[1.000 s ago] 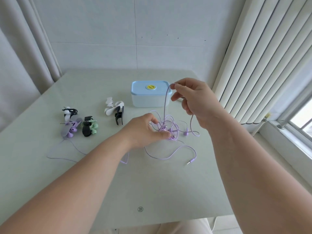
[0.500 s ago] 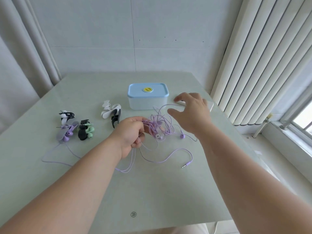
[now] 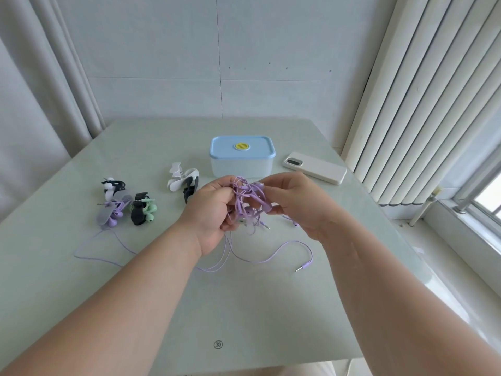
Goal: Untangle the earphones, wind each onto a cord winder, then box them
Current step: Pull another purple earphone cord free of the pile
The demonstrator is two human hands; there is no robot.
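A tangle of purple earphones (image 3: 248,198) is lifted above the table between both hands. My left hand (image 3: 210,210) grips the left side of the bundle. My right hand (image 3: 295,202) pinches a cord and an earbud on the right side. Loose purple cord trails down to the table, ending in a jack plug (image 3: 305,266). The blue-lidded box (image 3: 242,154) stands shut behind my hands. Cord winders lie to the left: a white and black pair (image 3: 183,183), and a group of purple, green, black and white ones (image 3: 126,206), some with earphones wound on.
A white phone (image 3: 314,167) lies face down right of the box. The pale green table (image 3: 244,308) ends near me and at the right, beside vertical blinds (image 3: 423,104). A curtain hangs at the left.
My left hand lifted the tangle off the table. My right hand let go of the raised cord, dropped low and came back to pinch the bundle. The phone has come into view.
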